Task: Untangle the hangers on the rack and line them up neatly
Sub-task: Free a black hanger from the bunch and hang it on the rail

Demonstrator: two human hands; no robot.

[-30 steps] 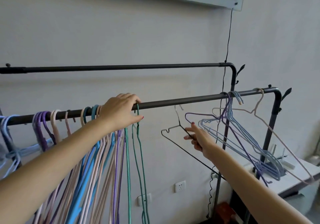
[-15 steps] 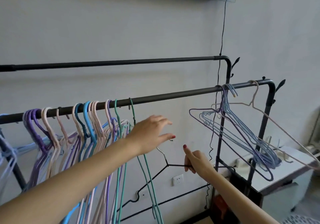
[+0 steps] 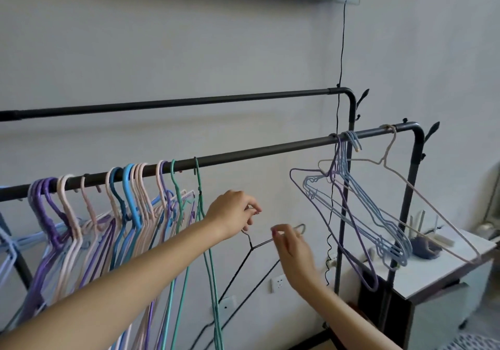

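Matt dark metal near rail of the clothes rack (image 3: 270,152), smooth and faintly sheened. Thin bare black wire hanger (image 3: 244,261) (uncoated, dull). Pastel coated wire hangers at left (image 3: 130,206), smooth and slightly glossy. Flat matt painted wall (image 3: 216,52).

A plain home room; a black clothes rack (image 3: 243,157), wall sockets (image 3: 278,282), a white cabinet (image 3: 446,271).
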